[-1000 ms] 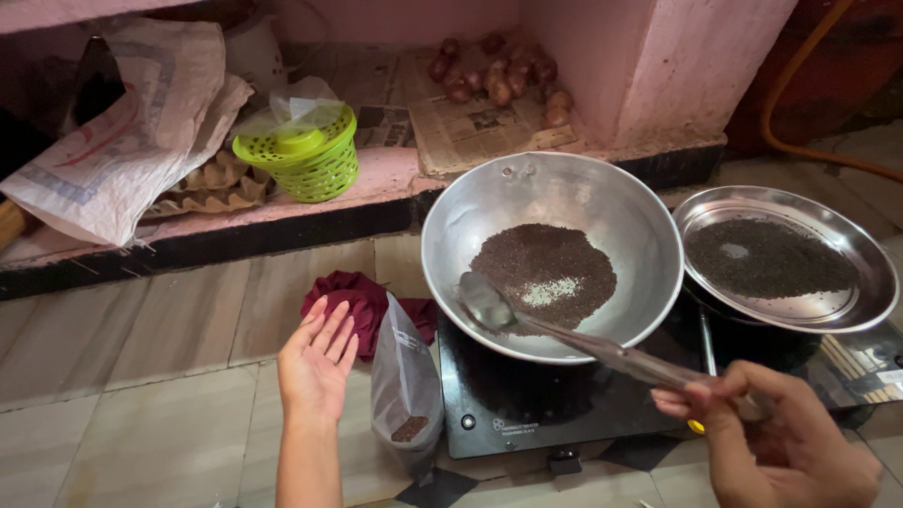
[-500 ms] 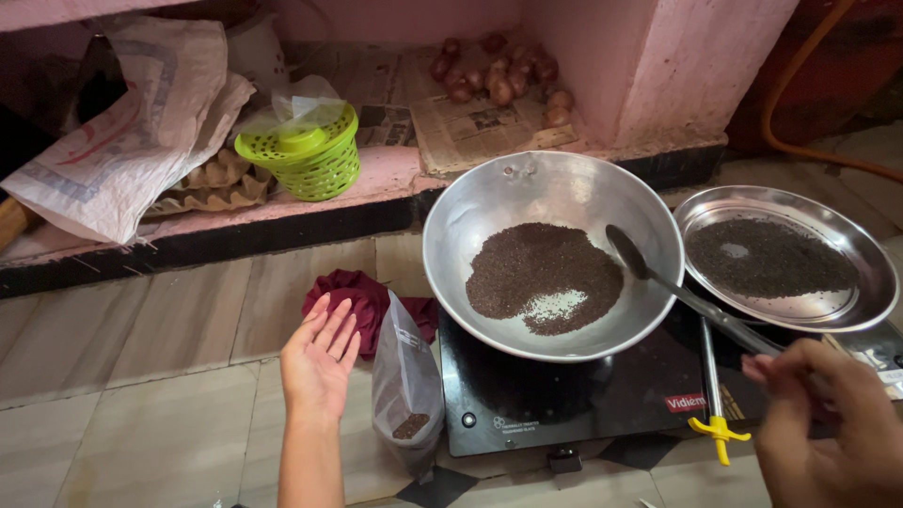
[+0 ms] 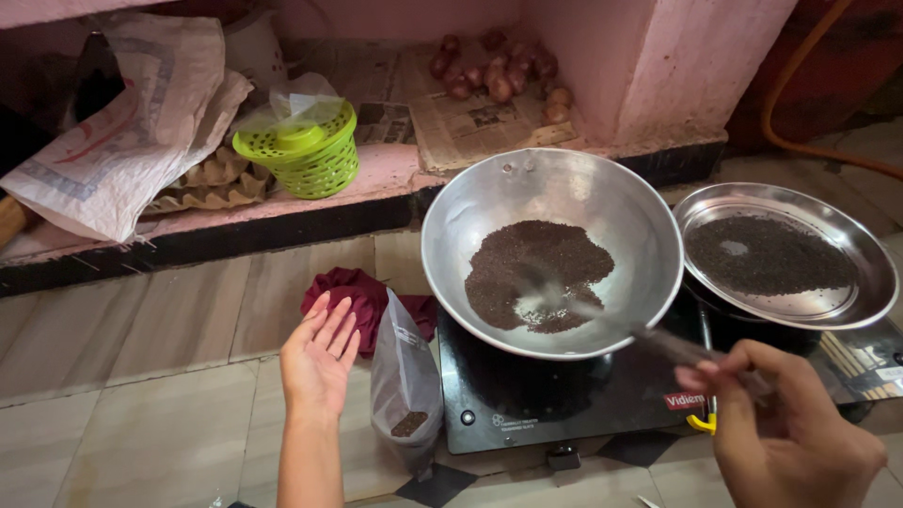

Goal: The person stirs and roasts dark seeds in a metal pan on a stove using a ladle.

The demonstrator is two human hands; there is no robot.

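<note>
Steel shone round the wide metal wok [image 3: 602, 202], which sat on a black flat induction cooktop [image 3: 527, 400] with a heap of small dark seeds [image 3: 536, 273] in its bottom. The right hand [image 3: 790, 428] was at the near right, fingers curled shut round the handle of a long metal ladle [image 3: 658, 341]; the ladle ran up and left over the wok's near rim, and its bowl, blurred, lay among the seeds. The left hand [image 3: 320, 357] hung at the near left with palm up and fingers spread and loosely open, holding nothing. It was just beside a clear plastic pouch [image 3: 404, 386] that stood against the cooktop's left edge with a little dark stuff in its bottom, and whether the fingers touched the pouch could not be told. A crumpled maroon cloth [image 3: 362, 292] lay on the pale tiled floor [image 3: 141, 320] just beyond the hand.

Right of the wok, its rim close to the wok's rim, was a round shallow steel plate [image 3: 865, 282] spread with more dark seeds. Open floor lay to the left of the left hand. Farther off ran a pink ledge with a black front edge [image 3: 282, 235], bearing a lime-green plastic basket [image 3: 306, 150], a white woven sack [image 3: 113, 141], grey egg trays [image 3: 212, 183] and onions on newspaper [image 3: 494, 71].
</note>
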